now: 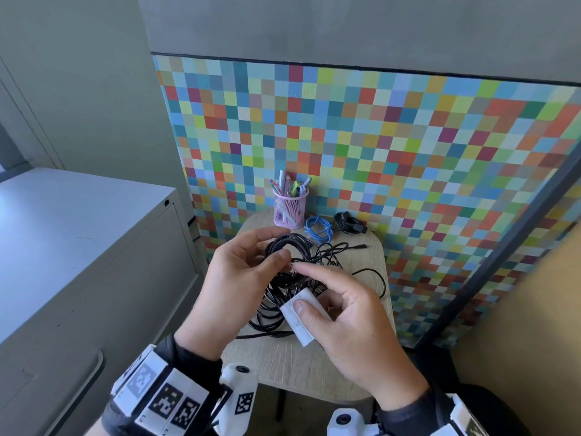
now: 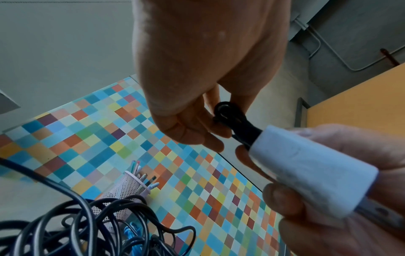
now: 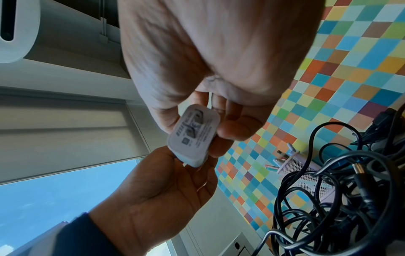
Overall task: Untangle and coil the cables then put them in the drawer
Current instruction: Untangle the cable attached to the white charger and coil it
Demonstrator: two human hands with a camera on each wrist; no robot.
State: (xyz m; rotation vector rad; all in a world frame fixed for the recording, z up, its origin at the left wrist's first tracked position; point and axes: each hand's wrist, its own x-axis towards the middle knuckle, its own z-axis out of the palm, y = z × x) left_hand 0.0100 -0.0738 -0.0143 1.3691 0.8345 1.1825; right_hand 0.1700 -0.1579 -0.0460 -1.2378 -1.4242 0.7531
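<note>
Untangling was in hand: the left hand pinched a strand of the black cable tangle above the table, while the right hand, at 4 o'clock, gripped its white charger. Next, I judged, the charger needed threading free of the loops.

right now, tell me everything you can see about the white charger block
The white charger block is a small rounded rectangular adapter, apparently matte plastic, with grey printed markings on one flat face. The right hand holds it between thumb and fingers above the small table. A black cable leaves one end towards the left hand. The other end is hidden.
</note>
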